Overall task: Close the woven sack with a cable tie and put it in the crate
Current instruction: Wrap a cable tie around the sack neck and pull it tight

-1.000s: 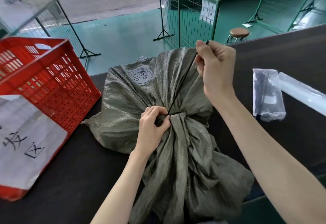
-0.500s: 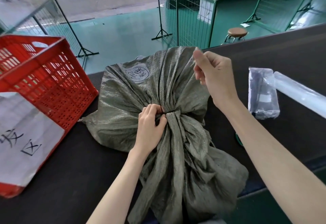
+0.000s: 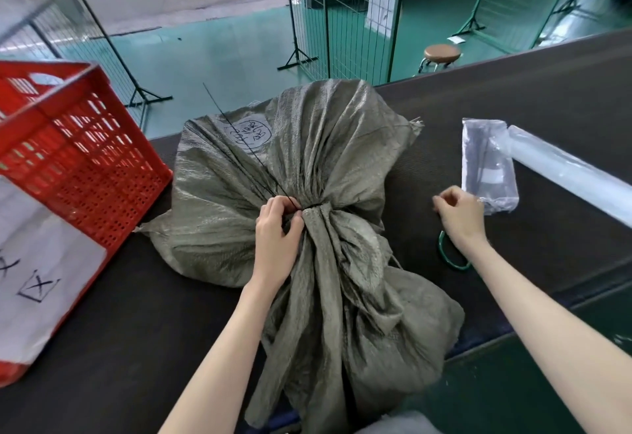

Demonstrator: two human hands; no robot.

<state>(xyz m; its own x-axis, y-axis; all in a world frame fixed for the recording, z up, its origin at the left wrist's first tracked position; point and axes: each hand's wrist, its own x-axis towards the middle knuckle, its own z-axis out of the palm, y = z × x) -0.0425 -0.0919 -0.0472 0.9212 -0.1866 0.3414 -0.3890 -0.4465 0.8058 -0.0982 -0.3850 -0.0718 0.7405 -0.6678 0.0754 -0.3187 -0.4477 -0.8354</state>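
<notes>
A grey-green woven sack (image 3: 318, 166) lies on the dark table, its neck gathered and cinched by a black cable tie (image 3: 239, 142). The tie's long tail sticks up and to the left over the sack. My left hand (image 3: 278, 228) pinches the neck and the tie at the cinch. To the right of the sack, my right hand (image 3: 460, 216) hovers above the table with fingers loosely curled and nothing in them. The red perforated crate (image 3: 78, 160) stands at the left, a white paper label on its near side.
A clear plastic packet (image 3: 487, 166) and a clear roll (image 3: 574, 177) lie on the dark table (image 3: 102, 331) at the right. A green ring-shaped item (image 3: 448, 259) lies under my right wrist. Wire fence panels and a stool (image 3: 441, 55) stand beyond the table.
My right hand has let go of the tie's tail and dropped down to the right of the sack. The tail now points up-left instead of up-right. My left hand stays at the neck.
</notes>
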